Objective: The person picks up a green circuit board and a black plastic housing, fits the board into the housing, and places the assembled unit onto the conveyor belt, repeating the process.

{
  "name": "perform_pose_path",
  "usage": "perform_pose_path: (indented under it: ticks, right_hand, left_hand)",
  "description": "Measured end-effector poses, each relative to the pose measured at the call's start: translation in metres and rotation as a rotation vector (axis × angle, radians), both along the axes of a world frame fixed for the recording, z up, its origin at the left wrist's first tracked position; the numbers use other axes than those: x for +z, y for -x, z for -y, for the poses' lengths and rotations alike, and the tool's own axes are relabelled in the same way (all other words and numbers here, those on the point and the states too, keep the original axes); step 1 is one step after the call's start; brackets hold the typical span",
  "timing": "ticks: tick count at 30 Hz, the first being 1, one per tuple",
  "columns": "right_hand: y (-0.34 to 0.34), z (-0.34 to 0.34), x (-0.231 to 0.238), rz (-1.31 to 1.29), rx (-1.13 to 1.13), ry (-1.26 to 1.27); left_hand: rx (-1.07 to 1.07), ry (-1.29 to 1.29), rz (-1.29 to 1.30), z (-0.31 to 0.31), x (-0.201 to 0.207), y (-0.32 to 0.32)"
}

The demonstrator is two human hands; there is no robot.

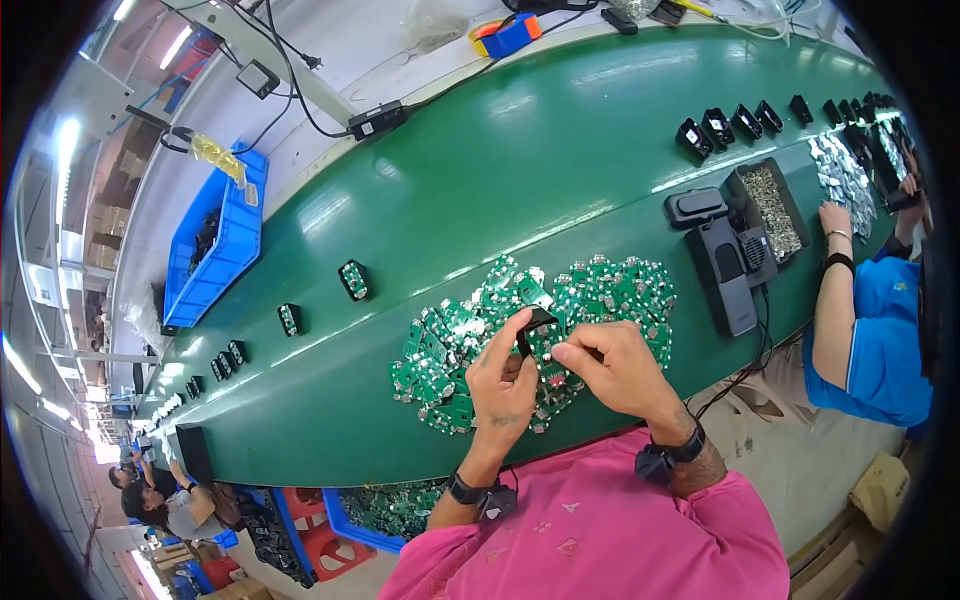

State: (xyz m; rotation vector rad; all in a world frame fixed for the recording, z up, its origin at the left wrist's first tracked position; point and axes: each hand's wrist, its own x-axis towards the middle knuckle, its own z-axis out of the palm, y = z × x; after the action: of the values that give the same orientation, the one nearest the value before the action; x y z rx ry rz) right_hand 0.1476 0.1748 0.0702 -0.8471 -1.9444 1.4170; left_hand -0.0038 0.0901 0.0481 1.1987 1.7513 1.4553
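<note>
My left hand [497,388] grips a small black plastic housing [540,317] between thumb and index finger, above a heap of green circuit boards. Close to its right, my right hand [616,372] has its fingers curled in, with the thumb tip near the housing; what those fingers hold, if anything, is hidden. Under and around both hands spreads the pile of green circuit boards [440,345], with silver parts on them. Whether one board sits inside the housing is hard to make out against the heap.
On the green table [420,190], black housings with boards [353,281] stand at left, and empty-looking black housings [718,127] at far right. A grey device [725,275] and a bin of small metal parts [770,205] lie right. A co-worker's arm [838,270] reaches in. A blue crate [215,240] stands left.
</note>
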Motion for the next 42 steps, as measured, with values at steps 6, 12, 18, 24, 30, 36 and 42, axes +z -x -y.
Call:
perform_pose_path:
  ticks: [6, 12, 18, 24, 30, 36, 42]
  right_hand:
    - [0.004, -0.004, -0.001, 0.083, -0.076, 0.097]
    - [0.010, 0.003, -0.005, 0.133, -0.150, -0.029]
    - [0.019, 0.007, -0.012, 0.041, -0.177, -0.032]
    - [0.018, 0.001, -0.013, -0.063, -0.004, 0.029]
    - [0.016, 0.000, -0.005, 0.087, 0.048, 0.073]
    - [0.020, 0.003, -0.010, 0.100, 0.058, 0.049]
    - [0.026, 0.017, -0.016, -0.067, -0.021, 0.062]
  left_hand:
    - [-0.141, 0.026, 0.279, -0.001, 0.012, 0.006]
    - [-0.048, 0.104, 0.384, -0.003, 0.011, 0.002]
    - [-0.048, 0.114, 0.402, -0.005, 0.012, 0.003]
    - [-0.113, 0.174, 0.390, -0.006, 0.014, 0.006]
    - [-0.127, 0.205, 0.424, -0.006, 0.015, 0.008]
    - [-0.108, 0.195, 0.394, -0.005, 0.011, 0.008]
    - [-0.033, 0.066, 0.255, 0.002, 0.008, -0.003]
